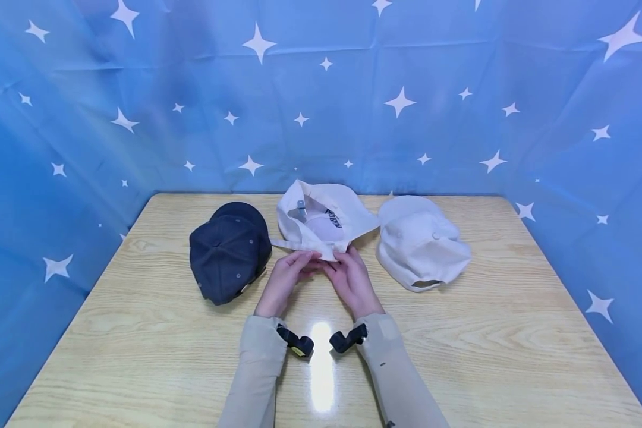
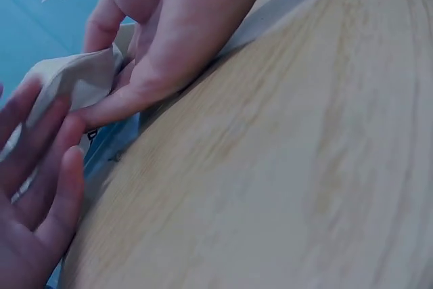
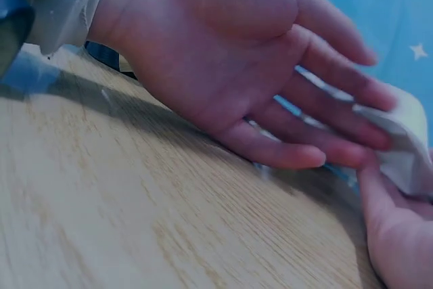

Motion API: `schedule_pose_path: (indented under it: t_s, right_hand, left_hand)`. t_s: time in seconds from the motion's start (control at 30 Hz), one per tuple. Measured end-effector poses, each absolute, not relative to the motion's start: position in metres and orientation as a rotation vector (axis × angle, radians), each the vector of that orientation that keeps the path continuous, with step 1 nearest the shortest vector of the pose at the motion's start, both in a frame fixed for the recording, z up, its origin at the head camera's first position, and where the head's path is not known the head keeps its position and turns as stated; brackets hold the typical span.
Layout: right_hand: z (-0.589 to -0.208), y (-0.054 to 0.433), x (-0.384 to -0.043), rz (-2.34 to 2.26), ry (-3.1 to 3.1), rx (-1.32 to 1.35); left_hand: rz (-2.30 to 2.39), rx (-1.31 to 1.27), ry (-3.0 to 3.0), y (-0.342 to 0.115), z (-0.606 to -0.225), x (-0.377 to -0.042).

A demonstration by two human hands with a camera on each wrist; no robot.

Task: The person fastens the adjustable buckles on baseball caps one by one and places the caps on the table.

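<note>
Held at the back middle of the table, a white cap (image 1: 334, 196) shows its inside, with black lettering (image 1: 333, 219) there. A metal buckle (image 1: 302, 209) sits on its left side, and a loose strap end (image 1: 285, 244) sticks out leftward. My left hand (image 1: 283, 282) pinches the cap's near edge between thumb and fingers; the left wrist view shows the folded fabric (image 2: 84, 79) in that grip. Across from it, my right hand (image 1: 355, 285) has its fingers straight, the tips against the fabric (image 3: 409, 143) in the right wrist view, its thumb apart.
Left of the hands lies a dark navy cap (image 1: 224, 255), crown up. Another white cap (image 1: 422, 244) lies to the right, its back opening toward me. A blue curtain with white stars (image 1: 342, 107) hangs behind and beside the wooden table (image 1: 139, 333).
</note>
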State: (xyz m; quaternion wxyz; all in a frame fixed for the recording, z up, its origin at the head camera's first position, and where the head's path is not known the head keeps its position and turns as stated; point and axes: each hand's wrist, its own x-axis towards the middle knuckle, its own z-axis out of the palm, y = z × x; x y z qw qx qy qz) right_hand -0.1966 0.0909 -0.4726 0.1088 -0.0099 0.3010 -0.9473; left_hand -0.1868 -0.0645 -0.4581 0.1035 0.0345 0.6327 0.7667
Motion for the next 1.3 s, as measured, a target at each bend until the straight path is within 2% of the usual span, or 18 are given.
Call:
schedule_pose_path:
  t_s: [0.2, 0.83, 1.3]
  right_hand:
    - [-0.472, 0.09, -0.199, -2.853, 0.863, 0.002]
    - [-0.47, 0.092, -0.198, -2.862, 0.944, 0.156]
    - [-0.471, 0.089, -0.196, -2.635, 1.198, 0.009]
  left_hand:
    - [2.365, -0.055, 1.908, -0.067, -0.462, -0.19]
    - [2.469, -0.042, 1.911, -0.063, -0.455, -0.191]
    - [2.704, -0.028, 1.952, -0.066, -0.438, -0.186]
